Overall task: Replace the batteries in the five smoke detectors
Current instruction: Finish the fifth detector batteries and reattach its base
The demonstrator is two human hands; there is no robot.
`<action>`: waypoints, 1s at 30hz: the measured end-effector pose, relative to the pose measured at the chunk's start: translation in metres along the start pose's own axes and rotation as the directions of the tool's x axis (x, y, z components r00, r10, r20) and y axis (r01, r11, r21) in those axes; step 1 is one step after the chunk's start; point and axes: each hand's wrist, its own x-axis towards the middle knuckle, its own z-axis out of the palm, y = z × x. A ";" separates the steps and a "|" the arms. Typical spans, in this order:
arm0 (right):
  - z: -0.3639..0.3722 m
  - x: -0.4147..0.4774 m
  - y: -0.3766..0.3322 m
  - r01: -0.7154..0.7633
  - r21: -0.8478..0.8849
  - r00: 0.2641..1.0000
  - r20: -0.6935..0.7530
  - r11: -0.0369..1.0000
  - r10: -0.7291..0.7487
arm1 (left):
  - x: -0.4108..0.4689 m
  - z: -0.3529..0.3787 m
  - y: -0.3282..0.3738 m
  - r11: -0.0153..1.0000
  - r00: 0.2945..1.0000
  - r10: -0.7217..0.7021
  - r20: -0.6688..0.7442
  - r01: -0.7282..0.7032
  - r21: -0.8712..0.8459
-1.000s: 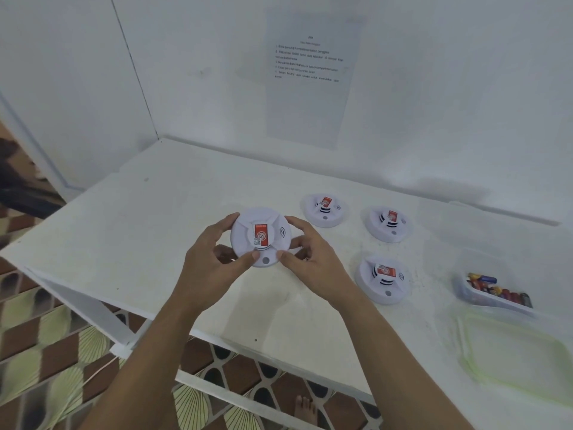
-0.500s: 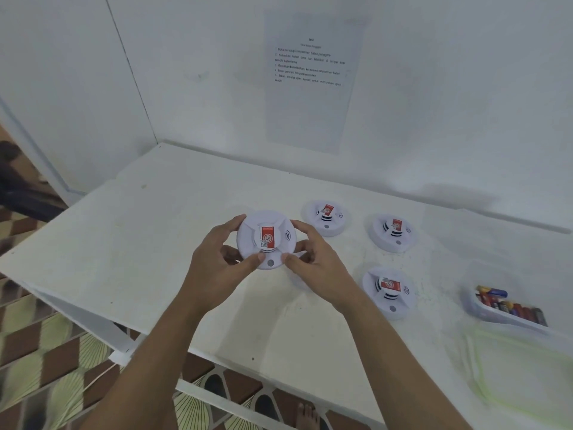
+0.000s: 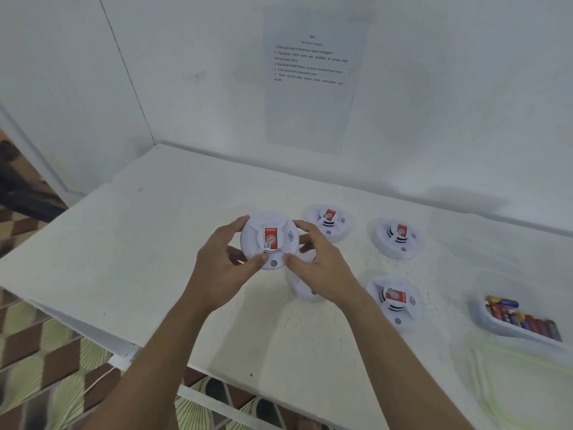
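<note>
The left hand point(image 3: 217, 271) and right hand point(image 3: 322, 268) have lifted the detector point(image 3: 269, 247) a bit higher off the desk point(image 3: 155, 243) than a second ago. Now a second detector point(image 3: 302, 287) peeks out on the desk under the right hand. The held one is not turned over: its red sticker point(image 3: 272, 237) faces up. So I think no battery is changed yet, and it must be flipped to find the battery door.

The detector sits between the hands. Each hand curls round one side of its rim. Both thumbs press the near edge by the little button point(image 3: 273, 263). Three more detectors point(image 3: 393, 302) lie to the right. The batteries point(image 3: 524, 321) wait in a tray point(image 3: 496, 326) far right.
</note>
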 end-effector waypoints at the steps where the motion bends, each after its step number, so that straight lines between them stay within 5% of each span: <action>1: 0.000 0.002 0.001 0.002 -0.007 1.000 0.000 1.000 -0.002 | 0.002 0.001 0.000 1.000 1.000 0.002 -0.001 -0.002 0.006; 30: -0.001 0.064 0.010 -0.082 -0.263 0.982 0.144 0.961 0.123 | 0.049 0.015 -0.044 0.990 0.994 -0.101 -0.050 0.105 0.095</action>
